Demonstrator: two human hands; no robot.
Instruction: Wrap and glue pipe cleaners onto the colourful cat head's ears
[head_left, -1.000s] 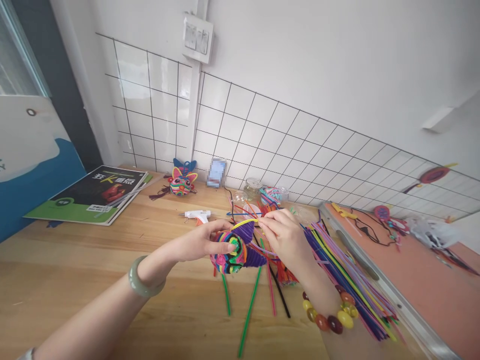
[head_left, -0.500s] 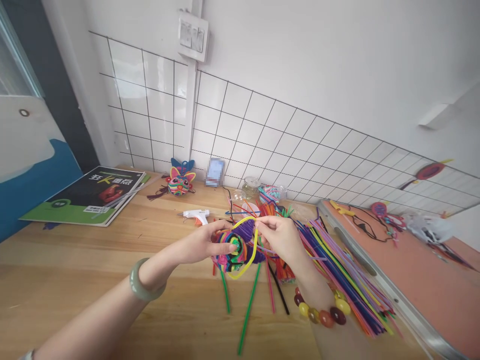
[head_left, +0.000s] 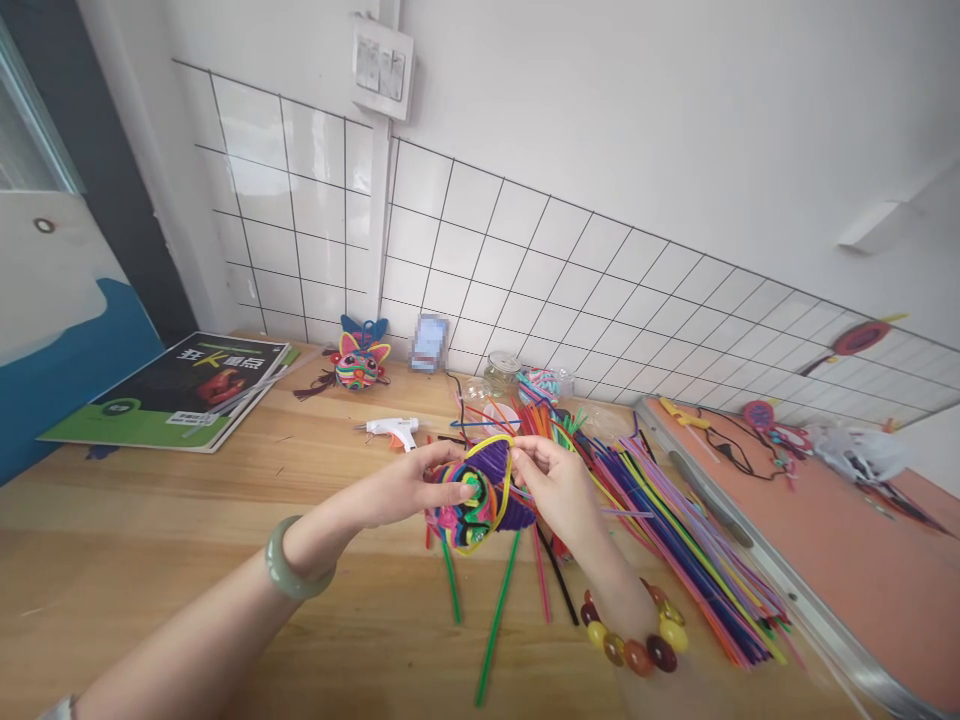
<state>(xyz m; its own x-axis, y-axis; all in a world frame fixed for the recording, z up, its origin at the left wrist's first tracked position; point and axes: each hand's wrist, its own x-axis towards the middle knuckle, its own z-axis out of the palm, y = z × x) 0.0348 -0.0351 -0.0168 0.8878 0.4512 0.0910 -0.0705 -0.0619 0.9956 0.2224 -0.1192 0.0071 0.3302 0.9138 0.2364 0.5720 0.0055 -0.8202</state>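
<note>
Fingers of my left hand (head_left: 409,488) wrap around a multicoloured pipe-cleaner ornament (head_left: 457,505) with a purple ear-like part (head_left: 491,460). Its thumb presses on the green patch on the front. With thumb and forefinger, my right hand (head_left: 559,485) pinches a yellow pipe cleaner (head_left: 504,500) near the tip of the purple part. The yellow strand runs along the purple edge and bends down across the ornament. Beneath the hands lie loose green pipe cleaners (head_left: 496,620), a pink one and a black one on the table.
A white glue gun (head_left: 394,430) lies behind my left hand. A finished cat-like ornament (head_left: 358,365), a phone (head_left: 429,343) and a glass jar (head_left: 501,370) stand by the tiled wall. Bundled pipe cleaners (head_left: 690,550) spread to the right; a magazine (head_left: 172,390) lies left.
The yellow pipe cleaner's loop has drawn in closer to the purple part and the ornament. My right hand has shifted slightly, its wrist moving left; my left hand keeps its hold.
</note>
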